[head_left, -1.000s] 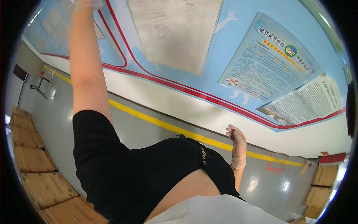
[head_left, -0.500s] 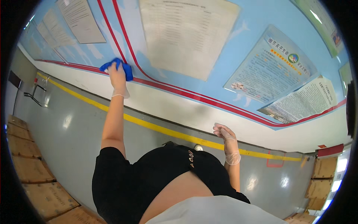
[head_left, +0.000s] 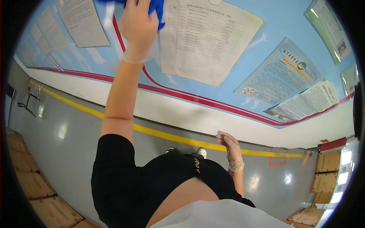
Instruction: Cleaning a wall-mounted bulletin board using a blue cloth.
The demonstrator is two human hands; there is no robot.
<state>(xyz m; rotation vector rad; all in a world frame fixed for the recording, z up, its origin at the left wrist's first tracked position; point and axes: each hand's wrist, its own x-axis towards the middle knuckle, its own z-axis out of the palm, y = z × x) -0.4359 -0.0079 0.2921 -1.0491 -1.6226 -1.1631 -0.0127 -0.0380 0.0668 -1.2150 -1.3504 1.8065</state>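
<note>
My left hand (head_left: 137, 28), in a clear thin glove, is raised high against the light blue wall panel (head_left: 213, 89). Its fingers are closed on a blue cloth (head_left: 159, 11), partly cut off by the top of the picture. The cloth lies beside the left edge of a large printed sheet (head_left: 205, 41) mounted on the panel. My right hand (head_left: 229, 142), also gloved, hovers at waist height in front of the white lower wall. Its fingers are loosely bent, slightly apart, and nothing shows in them.
More notices hang on the panel, including a blue poster (head_left: 279, 72) and a curling sheet (head_left: 310, 100). A yellow line (head_left: 171, 137) runs along the grey floor by the wall. Cardboard boxes stand at the left (head_left: 53, 212) and right (head_left: 327, 161). A dark metal stand (head_left: 28, 104) is far left.
My left hand has moved up the wall and a little to the right with the blue cloth, from the red stripe to beside the large sheet. My right hand has hardly moved.
</note>
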